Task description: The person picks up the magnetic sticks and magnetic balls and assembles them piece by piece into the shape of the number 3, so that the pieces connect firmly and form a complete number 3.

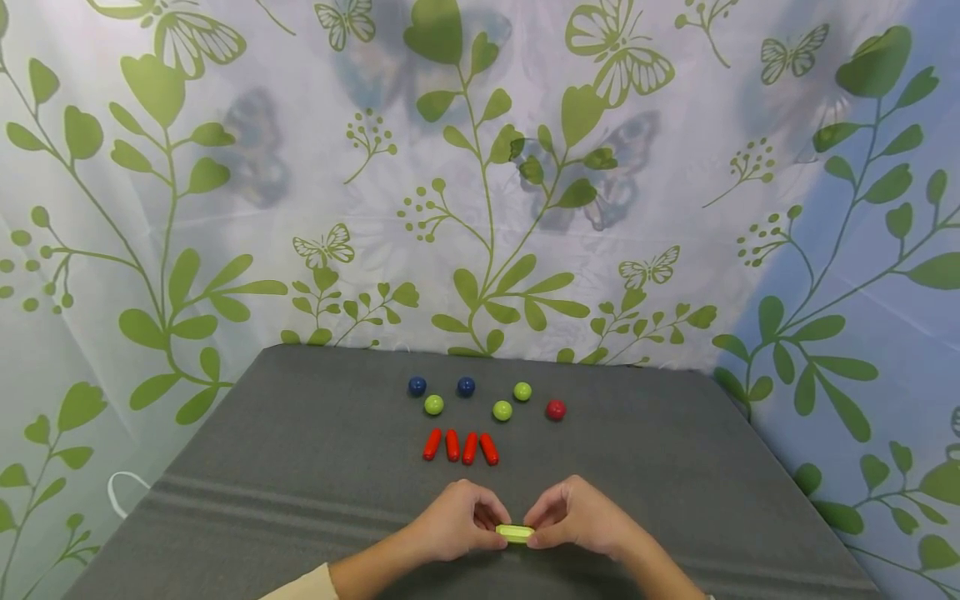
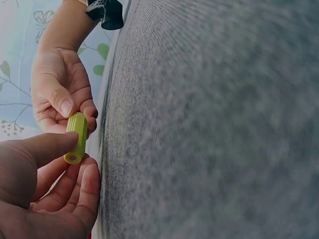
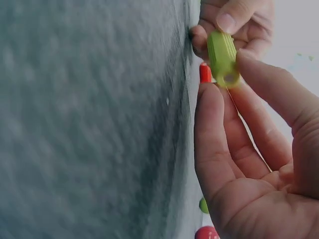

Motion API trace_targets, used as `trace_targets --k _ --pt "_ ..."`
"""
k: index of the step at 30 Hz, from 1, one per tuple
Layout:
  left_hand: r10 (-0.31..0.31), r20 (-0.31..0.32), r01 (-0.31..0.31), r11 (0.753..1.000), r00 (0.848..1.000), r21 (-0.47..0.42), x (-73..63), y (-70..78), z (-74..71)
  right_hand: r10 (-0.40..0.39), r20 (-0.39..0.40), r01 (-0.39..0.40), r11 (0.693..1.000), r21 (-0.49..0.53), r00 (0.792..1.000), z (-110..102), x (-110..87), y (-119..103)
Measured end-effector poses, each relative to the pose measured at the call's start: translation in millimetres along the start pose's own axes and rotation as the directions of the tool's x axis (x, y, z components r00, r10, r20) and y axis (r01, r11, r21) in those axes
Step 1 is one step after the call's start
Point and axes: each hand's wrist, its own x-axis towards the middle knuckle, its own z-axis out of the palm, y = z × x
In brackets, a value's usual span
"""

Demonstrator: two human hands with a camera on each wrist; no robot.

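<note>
A yellow-green, long faceted bead (image 1: 514, 533) lies level between my two hands near the table's front. My left hand (image 1: 459, 523) pinches one end of it between thumb and fingers. The other end is pinched by my right hand (image 1: 587, 518). In the left wrist view, the bead (image 2: 77, 139) has ridged sides and a hole in its near end. A hole also shows in the end of the bead (image 3: 222, 57) in the right wrist view. Beyond the hands, several red long pieces (image 1: 452, 445) stand in a row, side by side.
Farther back on the grey cloth-covered table (image 1: 315, 433) are two dark blue balls (image 1: 466, 387), three green balls (image 1: 502, 410) and one red ball (image 1: 556, 410). A patterned curtain (image 1: 360, 192) hangs behind the table's far edge and along its sides.
</note>
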Motion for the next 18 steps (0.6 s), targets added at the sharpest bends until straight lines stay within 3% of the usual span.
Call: trace_targets --k 7,14,18 --pt "-0.018 -0.017 0.018 1.0 1.0 0.012 -0.8 2.0 1.5 -0.025 -0.03 0.024 0.999 -0.037 0.999 -12 5.0 4" --pt "-0.019 -0.029 0.019 1.0 0.999 0.011 -1.2 1.5 3.0 -0.045 -0.109 0.034 0.994 -0.101 0.993 -30 13.1 7" --pt "0.002 -0.028 -0.002 1.0 1.0 0.002 -0.5 -0.6 2.8 -0.048 -0.175 0.035 0.996 -0.078 0.983 -42 19.5 6"
